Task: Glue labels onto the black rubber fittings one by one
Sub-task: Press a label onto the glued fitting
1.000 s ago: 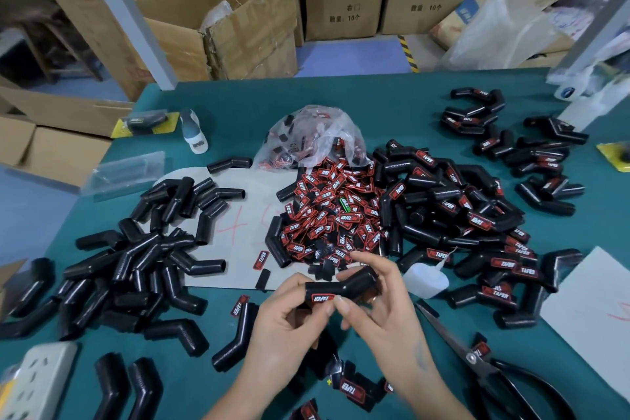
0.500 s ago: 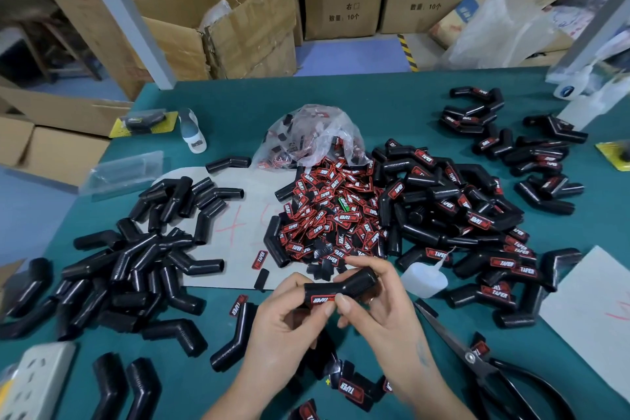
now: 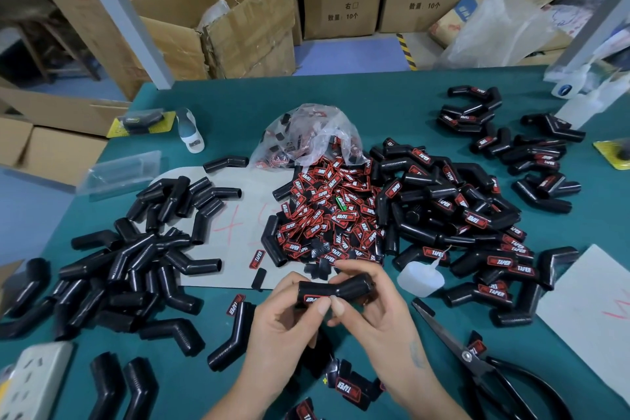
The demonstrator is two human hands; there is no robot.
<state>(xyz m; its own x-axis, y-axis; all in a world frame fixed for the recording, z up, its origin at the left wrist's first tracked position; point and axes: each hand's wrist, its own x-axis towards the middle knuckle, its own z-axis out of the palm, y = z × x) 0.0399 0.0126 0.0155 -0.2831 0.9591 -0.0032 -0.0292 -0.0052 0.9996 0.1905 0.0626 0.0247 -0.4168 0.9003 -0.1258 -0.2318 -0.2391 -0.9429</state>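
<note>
You hold the bent black rubber fitting (image 3: 335,288) just above the table's near edge, left hand (image 3: 283,324) and right hand (image 3: 368,314) both gripping it, thumbs pressing its red label (image 3: 315,299); it looks light and slightly pliable, so pinch near the bend.

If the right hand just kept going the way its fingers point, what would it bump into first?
The right hand points up and leftward, away from the person. Past the black fitting it holds, it would probably meet the pile of red labels first, though depth is hard to judge.
</note>
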